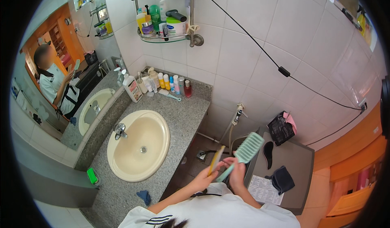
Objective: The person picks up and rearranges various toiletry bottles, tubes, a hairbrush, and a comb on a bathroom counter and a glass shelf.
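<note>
My left hand [203,177] grips a yellowish comb [215,161], which points up and away from me. In my right hand [238,172] is a mint-green vented hairbrush [249,147], its wide bristled head raised and its handle slanting down to the left. The two hands are close together in front of my white shirt [225,211], and the fingertips nearly meet between comb and brush. Whether they touch I cannot tell.
Left is a granite counter [182,118] with a cream sink [128,164], bottles, a small brush [169,95] and a blue cloth [144,197]. Right, a grey lid [300,167] bears a printed sheet [264,190], dark cloth [282,180] and black bag [279,127]. A cable [243,31] crosses the wall.
</note>
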Motion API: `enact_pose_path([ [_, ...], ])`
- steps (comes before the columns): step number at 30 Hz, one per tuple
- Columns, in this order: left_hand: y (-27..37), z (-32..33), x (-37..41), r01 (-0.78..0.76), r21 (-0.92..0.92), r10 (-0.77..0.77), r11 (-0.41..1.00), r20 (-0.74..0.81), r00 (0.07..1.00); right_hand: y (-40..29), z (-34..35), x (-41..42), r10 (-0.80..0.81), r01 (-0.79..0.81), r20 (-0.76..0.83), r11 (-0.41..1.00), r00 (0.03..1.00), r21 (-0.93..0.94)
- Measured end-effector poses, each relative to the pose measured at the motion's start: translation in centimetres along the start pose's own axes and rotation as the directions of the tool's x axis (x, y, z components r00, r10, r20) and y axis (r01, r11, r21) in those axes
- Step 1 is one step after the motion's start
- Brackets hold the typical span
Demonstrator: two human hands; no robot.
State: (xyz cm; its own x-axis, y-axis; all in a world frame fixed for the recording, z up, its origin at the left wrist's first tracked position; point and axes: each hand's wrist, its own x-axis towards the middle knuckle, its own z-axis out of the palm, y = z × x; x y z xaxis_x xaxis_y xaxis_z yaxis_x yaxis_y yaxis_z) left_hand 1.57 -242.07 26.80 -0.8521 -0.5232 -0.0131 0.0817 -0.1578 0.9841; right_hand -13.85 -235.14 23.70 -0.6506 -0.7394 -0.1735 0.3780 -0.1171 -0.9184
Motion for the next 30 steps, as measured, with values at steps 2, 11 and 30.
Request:
enact_pose_path([
  [2, 1.9, -1.6, -0.7, 0.143, -0.149, -0.152, 0.979, -0.054, 0.987, -1.5, -3.4, 1.9, -0.107, 0.108, -0.298, 0.994, 0.949, -0.015],
  [11, 1.6, -6.5, -4.0, 0.127, 0.23, -0.022, 0.965, -0.409, 0.912, 2.5, -35.8, 10.1, -0.08, -0.192, -0.653, 0.923, 0.753, -0.334],
  [30, 1.9, 0.5, 0.3, 0.099, -0.033, -0.105, 0.994, -0.269, 0.957, -4.8, 0.3, -3.8, 0.376, -0.049, 0.519, 0.841, 0.767, -0.538],
])
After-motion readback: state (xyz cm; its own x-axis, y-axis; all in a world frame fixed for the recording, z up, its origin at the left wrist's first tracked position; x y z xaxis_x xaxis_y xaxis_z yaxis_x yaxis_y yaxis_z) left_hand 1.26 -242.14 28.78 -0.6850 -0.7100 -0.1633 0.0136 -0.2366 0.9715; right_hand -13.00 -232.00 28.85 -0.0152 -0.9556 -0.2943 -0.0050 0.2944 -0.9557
